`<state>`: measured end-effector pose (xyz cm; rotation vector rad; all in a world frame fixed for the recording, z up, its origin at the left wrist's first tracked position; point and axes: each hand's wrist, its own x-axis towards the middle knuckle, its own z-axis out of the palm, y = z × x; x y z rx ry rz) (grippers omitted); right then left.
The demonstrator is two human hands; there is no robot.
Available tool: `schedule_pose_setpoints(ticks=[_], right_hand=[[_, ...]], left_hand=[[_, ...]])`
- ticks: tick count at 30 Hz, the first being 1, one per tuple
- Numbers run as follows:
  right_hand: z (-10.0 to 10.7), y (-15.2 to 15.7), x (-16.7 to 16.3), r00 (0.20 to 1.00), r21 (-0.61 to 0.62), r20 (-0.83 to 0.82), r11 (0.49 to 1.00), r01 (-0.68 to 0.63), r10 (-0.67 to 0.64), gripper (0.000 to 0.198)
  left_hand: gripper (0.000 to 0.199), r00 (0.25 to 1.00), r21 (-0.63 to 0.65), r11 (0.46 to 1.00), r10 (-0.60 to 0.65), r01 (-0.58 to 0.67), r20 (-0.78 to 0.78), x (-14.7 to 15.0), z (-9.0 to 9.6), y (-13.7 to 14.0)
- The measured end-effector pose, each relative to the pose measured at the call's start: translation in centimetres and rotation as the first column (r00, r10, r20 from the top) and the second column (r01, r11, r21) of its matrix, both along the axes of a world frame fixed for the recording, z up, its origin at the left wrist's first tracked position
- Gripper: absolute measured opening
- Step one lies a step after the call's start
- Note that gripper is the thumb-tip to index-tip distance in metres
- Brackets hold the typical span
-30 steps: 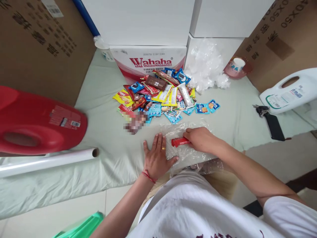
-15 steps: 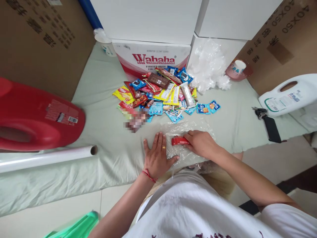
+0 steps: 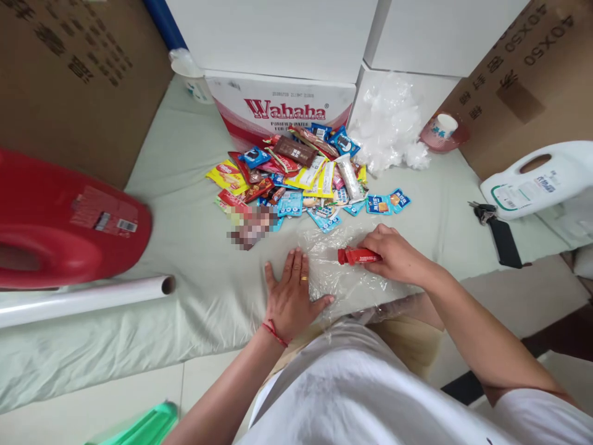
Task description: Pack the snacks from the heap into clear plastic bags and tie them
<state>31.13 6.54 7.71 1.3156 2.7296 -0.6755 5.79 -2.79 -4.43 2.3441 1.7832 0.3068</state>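
My left hand (image 3: 291, 290) lies flat with fingers spread, pressing the left edge of a sheet of clear plastic film (image 3: 338, 287) onto the green cloth. In my right hand (image 3: 399, 254) is a small red snack packet (image 3: 359, 255), gripped at its right end and held over the film. A heap of wrapped snacks (image 3: 296, 179) in red, yellow, blue and brown lies just beyond both hands. Two small blue snack packets (image 3: 388, 201) sit apart at the heap's right side.
A Wahaha carton (image 3: 287, 102) stands behind the heap, with crumpled clear plastic (image 3: 389, 123) beside it. On the left are a red jug (image 3: 78, 222) and a white roll (image 3: 88, 300). On the right are a white detergent bottle (image 3: 540, 179), keys with a black case (image 3: 504, 241) and a paper cup (image 3: 443, 127).
My right hand has moved to the right and slightly away from me with the red snack packet. My left hand stays flat in nearly the same place.
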Motion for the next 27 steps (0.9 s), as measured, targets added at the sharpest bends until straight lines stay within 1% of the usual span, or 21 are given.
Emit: schedule_pose_setpoints(ticks=[2, 4, 6, 8, 10, 11, 13, 14, 15, 16, 17, 19, 20, 22, 24, 25, 27], right_hand=[[0.4, -0.4, -0.1, 1.0, 0.019, 0.017, 1.0, -0.009, 0.008, 0.015], [0.1, -0.9, -0.8, 0.998, 0.03, 0.057, 0.999, -0.04, 0.038, 0.017], [-1.0, -1.3, -1.9, 0.992, 0.045, 0.11, 0.997, -0.067, 0.062, 0.018], [-2.7, -1.5, -2.8, 0.985, 0.045, 0.155, 0.996, -0.082, 0.074, 0.021], [-4.3, -1.5, -3.1, 0.986, 0.026, 0.154, 0.997, -0.07, 0.065, 0.03], [-4.9, -1.4, -3.0, 0.991, 0.011, 0.123, 0.998, -0.059, 0.057, 0.039], [-5.3, -0.9, -2.4, 0.999, -0.034, -0.006, 0.998, -0.053, 0.053, 0.062], [-5.0, -0.3, -2.0, 0.994, -0.061, -0.091, 0.996, -0.061, 0.055, 0.07], [-4.5, 0.4, -1.7, 0.984, -0.079, -0.169, 0.995, -0.066, 0.051, 0.072], [-3.9, 1.3, -1.5, 0.972, -0.082, -0.231, 0.995, -0.054, 0.034, 0.066], [-3.0, 2.5, -1.4, 0.963, -0.064, -0.268, 0.998, -0.017, -0.001, 0.056], [-1.2, 5.8, -2.0, 0.958, 0.018, -0.268, 0.994, 0.112, -0.103, 0.037], [-0.3, 7.7, -2.5, 0.957, 0.076, -0.245, 0.981, 0.178, -0.154, 0.032], [1.1, 11.9, -4.3, 0.959, 0.193, -0.165, 0.946, 0.26, -0.23, 0.03], [1.8, 16.0, -6.5, 0.962, 0.301, -0.053, 0.914, 0.272, -0.269, 0.03], [1.8, 17.7, -7.6, 0.954, 0.335, 0.012, 0.9, 0.278, -0.299, 0.032], [1.6, 20.6, -9.6, 0.928, 0.36, 0.129, 0.889, 0.283, -0.349, 0.033]], left_hand=[[0.105, 1.0, -0.006, 1.0, 0.002, -0.002, -0.013, 0.0, 0.1, 0.3], [0.106, 1.0, -0.017, 1.0, 0.006, -0.007, -0.031, -0.1, 0.2, 0.7], [0.106, 0.999, -0.031, 0.999, 0.009, -0.011, -0.047, -0.2, 0.4, 1.1], [0.105, 0.998, -0.035, 0.999, 0.009, -0.011, -0.058, -0.3, 0.4, 1.5], [0.103, 0.998, -0.029, 1.0, 0.004, -0.006, -0.064, -0.5, 0.4, 1.7], [0.102, 0.998, -0.024, 1.0, 0.0, -0.001, -0.064, -0.6, 0.4, 1.7], [0.102, 0.998, -0.015, 1.0, -0.011, 0.01, -0.058, -0.8, 0.3, 1.8], [0.102, 0.999, -0.01, 1.0, -0.015, 0.014, -0.053, -0.9, 0.3, 1.8], [0.103, 0.999, -0.005, 1.0, -0.016, 0.016, -0.047, -0.9, 0.2, 1.8], [0.103, 0.999, 0.0, 1.0, -0.015, 0.015, -0.041, -1.0, 0.1, 1.7], [0.102, 0.999, 0.005, 1.0, -0.014, 0.015, -0.036, -1.0, 0.1, 1.7], [0.102, 0.999, 0.016, 1.0, -0.016, 0.017, -0.03, -1.1, 0.0, 1.7], [0.102, 0.999, 0.02, 1.0, -0.019, 0.02, -0.028, -1.1, 0.0, 1.7], [0.101, 0.999, 0.028, 0.999, -0.022, 0.022, -0.026, -1.1, -0.1, 1.7], [0.101, 1.0, 0.03, 0.999, -0.015, 0.016, -0.025, -1.1, -0.2, 1.7], [0.101, 1.0, 0.03, 0.999, -0.011, 0.011, -0.024, -1.1, -0.3, 1.7], [0.101, 1.0, 0.029, 1.0, -0.005, 0.006, -0.021, -1.1, -0.3, 1.7]])
